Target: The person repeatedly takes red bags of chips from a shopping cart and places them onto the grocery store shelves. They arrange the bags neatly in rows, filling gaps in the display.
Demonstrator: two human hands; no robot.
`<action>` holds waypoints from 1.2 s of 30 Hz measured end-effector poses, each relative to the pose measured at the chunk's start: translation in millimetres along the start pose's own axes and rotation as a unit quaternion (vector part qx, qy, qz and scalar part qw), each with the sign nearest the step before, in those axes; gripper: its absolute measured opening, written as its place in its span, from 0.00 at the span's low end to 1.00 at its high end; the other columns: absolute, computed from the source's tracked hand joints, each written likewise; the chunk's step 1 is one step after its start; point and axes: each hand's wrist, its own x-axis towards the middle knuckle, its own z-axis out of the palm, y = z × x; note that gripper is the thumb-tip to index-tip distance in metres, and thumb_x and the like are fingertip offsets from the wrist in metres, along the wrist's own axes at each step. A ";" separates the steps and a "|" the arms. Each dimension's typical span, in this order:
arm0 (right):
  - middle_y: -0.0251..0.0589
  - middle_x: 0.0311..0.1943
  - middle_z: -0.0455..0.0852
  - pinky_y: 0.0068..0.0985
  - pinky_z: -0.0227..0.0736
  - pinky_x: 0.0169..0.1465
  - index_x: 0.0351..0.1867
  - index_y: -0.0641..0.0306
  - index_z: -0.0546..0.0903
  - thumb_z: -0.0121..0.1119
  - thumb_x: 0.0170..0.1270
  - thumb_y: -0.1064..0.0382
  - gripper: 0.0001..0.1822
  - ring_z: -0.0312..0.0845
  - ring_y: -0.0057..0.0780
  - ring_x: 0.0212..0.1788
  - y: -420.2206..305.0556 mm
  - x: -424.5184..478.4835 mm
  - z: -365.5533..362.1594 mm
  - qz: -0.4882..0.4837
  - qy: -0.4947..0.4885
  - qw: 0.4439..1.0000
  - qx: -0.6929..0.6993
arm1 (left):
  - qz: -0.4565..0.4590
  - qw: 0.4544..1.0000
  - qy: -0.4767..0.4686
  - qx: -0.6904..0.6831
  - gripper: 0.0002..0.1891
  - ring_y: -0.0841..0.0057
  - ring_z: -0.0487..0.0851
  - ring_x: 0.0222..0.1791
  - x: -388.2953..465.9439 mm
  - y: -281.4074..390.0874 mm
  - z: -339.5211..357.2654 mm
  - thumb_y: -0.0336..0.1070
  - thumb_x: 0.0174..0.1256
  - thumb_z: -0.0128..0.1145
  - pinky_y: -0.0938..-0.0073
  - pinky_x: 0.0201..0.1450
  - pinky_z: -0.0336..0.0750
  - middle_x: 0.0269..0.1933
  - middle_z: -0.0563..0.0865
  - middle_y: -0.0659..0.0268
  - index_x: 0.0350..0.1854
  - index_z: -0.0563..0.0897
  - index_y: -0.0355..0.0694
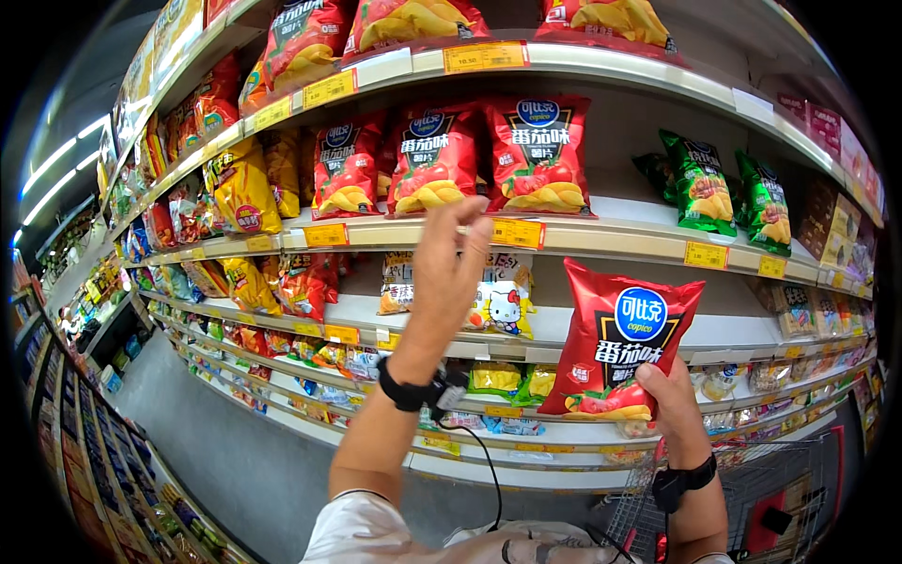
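My right hand (669, 395) grips a red bag of Copico tomato-flavour potato chips (631, 345) by its lower right side, thumb across the front. The bag is upright, its printed face towards me. My left hand (451, 261), slightly blurred, is raised before the shelf edge with thumb and fingers apart and nothing visible in it. Its fingertips overlap the bottom of the middle red chip bag (433, 158) in my view; whether they touch cannot be told. Matching red bags stand on either side, one at the left (345, 169) and one at the right (540, 155).
Green chip bags (705, 183) stand farther right on the same shelf (620, 243). Yellow snack bags (243, 187) are at the left. A Hello Kitty snack bag (504, 299) sits one shelf lower. A wire shopping cart (761, 486) stands at lower right, and grey floor (232, 451) runs left.
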 end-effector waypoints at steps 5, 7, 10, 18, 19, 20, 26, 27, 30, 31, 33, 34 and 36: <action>0.39 0.54 0.83 0.26 0.77 0.58 0.63 0.69 0.72 0.69 0.63 0.57 0.31 0.81 0.24 0.53 -4.9 8.5 8.7 -0.006 0.014 1.000 -0.027 | 0.118 0.951 -0.036 0.283 0.24 0.56 0.79 0.49 44.6 -57.2 -44.9 0.36 0.66 0.64 0.61 0.52 0.75 0.47 0.80 0.54 0.64 0.76 0.42; 0.39 0.55 0.83 0.26 0.76 0.59 0.64 0.69 0.72 0.69 0.63 0.57 0.31 0.81 0.24 0.53 -6.2 11.8 19.4 -0.027 0.013 0.999 -0.019 | 0.077 0.940 -0.082 0.324 0.29 0.55 0.78 0.49 54.4 -68.0 -52.1 0.35 0.63 0.66 0.59 0.51 0.75 0.45 0.79 0.54 0.67 0.74 0.45; 0.39 0.55 0.83 0.27 0.76 0.60 0.64 0.69 0.71 0.69 0.63 0.57 0.32 0.80 0.25 0.54 -6.8 14.6 26.4 -0.025 0.011 0.999 -0.018 | 0.067 0.932 -0.094 0.343 0.34 0.57 0.78 0.46 62.7 -89.9 -51.3 0.35 0.59 0.69 0.58 0.49 0.77 0.44 0.77 0.56 0.70 0.72 0.49; 0.40 0.56 0.83 0.27 0.76 0.60 0.65 0.70 0.70 0.71 0.63 0.54 0.34 0.80 0.26 0.56 -8.1 24.6 43.4 -0.031 0.010 0.999 -0.028 | 0.088 0.914 -0.095 0.384 0.36 0.57 0.80 0.45 74.0 -109.0 -40.4 0.37 0.58 0.70 0.59 0.44 0.79 0.43 0.77 0.57 0.72 0.71 0.54; 0.40 0.56 0.83 0.27 0.76 0.60 0.65 0.70 0.70 0.71 0.62 0.54 0.35 0.80 0.26 0.56 -7.5 26.5 45.5 -0.031 0.009 0.999 -0.028 | 0.099 0.915 -0.093 0.381 0.36 0.57 0.80 0.44 75.5 -112.3 -40.6 0.37 0.58 0.70 0.59 0.44 0.79 0.43 0.77 0.57 0.71 0.71 0.53; 0.41 0.56 0.83 0.27 0.76 0.60 0.65 0.70 0.70 0.71 0.62 0.54 0.35 0.81 0.26 0.56 -6.3 29.3 47.1 -0.033 0.000 0.999 -0.026 | 0.109 0.915 -0.090 0.378 0.36 0.57 0.80 0.44 76.8 -115.0 -41.3 0.37 0.58 0.70 0.59 0.43 0.79 0.43 0.77 0.57 0.71 0.71 0.53; 0.40 0.56 0.83 0.27 0.76 0.61 0.65 0.70 0.70 0.69 0.63 0.56 0.33 0.81 0.25 0.56 -9.6 42.1 62.3 -0.039 -0.011 0.998 -0.042 | 0.093 0.920 -0.111 0.365 0.36 0.57 0.80 0.45 74.2 -112.1 -45.6 0.38 0.59 0.70 0.59 0.43 0.78 0.43 0.77 0.57 0.71 0.71 0.52; 0.40 0.56 0.83 0.27 0.75 0.61 0.65 0.69 0.70 0.69 0.63 0.56 0.33 0.81 0.25 0.56 -11.0 44.6 63.4 -0.041 -0.011 0.998 -0.047 | 0.086 0.921 -0.118 0.361 0.35 0.57 0.80 0.45 73.7 -108.7 -47.4 0.38 0.59 0.70 0.59 0.44 0.78 0.43 0.77 0.57 0.71 0.71 0.52; 0.41 0.56 0.83 0.27 0.75 0.61 0.65 0.70 0.70 0.68 0.64 0.57 0.32 0.80 0.25 0.56 -19.3 56.7 67.7 -0.062 -0.033 0.997 -0.044 | 0.097 0.931 -0.098 0.338 0.34 0.57 0.79 0.47 70.2 -97.2 -47.9 0.39 0.60 0.70 0.58 0.47 0.77 0.43 0.78 0.57 0.71 0.72 0.50; 0.41 0.56 0.83 0.28 0.76 0.61 0.66 0.70 0.70 0.68 0.64 0.57 0.32 0.81 0.25 0.56 -22.4 60.8 69.3 -0.075 -0.037 0.996 -0.043 | 0.122 0.934 -0.093 0.321 0.34 0.57 0.80 0.48 70.8 -92.2 -45.6 0.40 0.60 0.70 0.58 0.49 0.77 0.45 0.79 0.57 0.70 0.73 0.49; 0.41 0.57 0.82 0.28 0.76 0.61 0.66 0.69 0.70 0.68 0.65 0.56 0.32 0.81 0.25 0.55 -27.6 67.8 69.2 -0.080 -0.028 0.995 -0.045 | 0.169 0.938 -0.084 0.290 0.33 0.57 0.80 0.49 72.6 -81.1 -40.0 0.40 0.60 0.70 0.58 0.52 0.76 0.47 0.80 0.56 0.69 0.74 0.48; 0.41 0.57 0.82 0.28 0.76 0.61 0.65 0.69 0.70 0.68 0.65 0.56 0.32 0.81 0.25 0.55 -28.0 72.3 67.5 -0.079 -0.024 0.996 -0.042 | 0.178 0.943 -0.095 0.265 0.31 0.55 0.79 0.56 73.5 -75.7 -32.2 0.40 0.60 0.70 0.57 0.58 0.74 0.56 0.79 0.54 0.68 0.75 0.46; 0.42 0.57 0.82 0.28 0.77 0.61 0.65 0.70 0.70 0.68 0.65 0.54 0.32 0.81 0.26 0.55 -28.8 79.5 65.5 -0.084 -0.015 0.996 -0.034 | 0.242 0.934 -0.112 0.238 0.29 0.53 0.76 0.62 75.4 -62.0 -11.6 0.40 0.60 0.70 0.57 0.62 0.72 0.62 0.77 0.53 0.65 0.76 0.45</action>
